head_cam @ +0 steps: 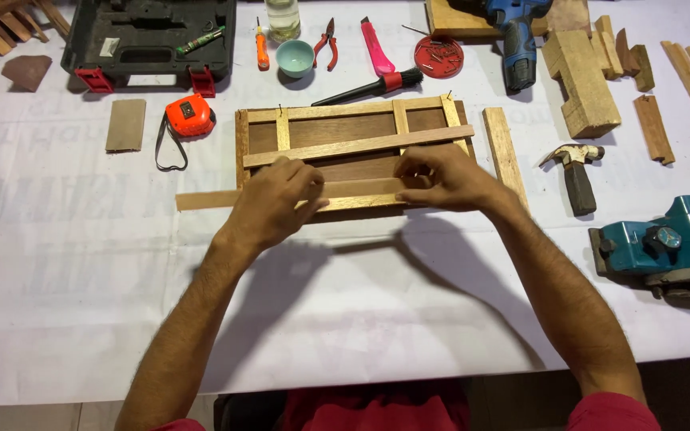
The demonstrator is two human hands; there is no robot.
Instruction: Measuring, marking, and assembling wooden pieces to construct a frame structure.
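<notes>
A rectangular wooden frame (345,128) with pale slats over a dark backing lies on the white table cover. A long pale wooden strip (205,199) rests across the frame's near edge and sticks out to the left. My left hand (273,199) presses down on that strip near its middle. My right hand (445,177) pinches the strip's right end over the frame. A second thin strip (361,145) lies slanted across the frame's middle, touched by neither hand.
A loose slat (505,152), a hammer (575,172) and a teal electric planer (668,243) lie to the right. An orange tape measure (189,117), sandpaper (126,124) and a black tool case (149,36) sit left. Brush, pliers, bowl, nail lid, drill and wood blocks line the far side.
</notes>
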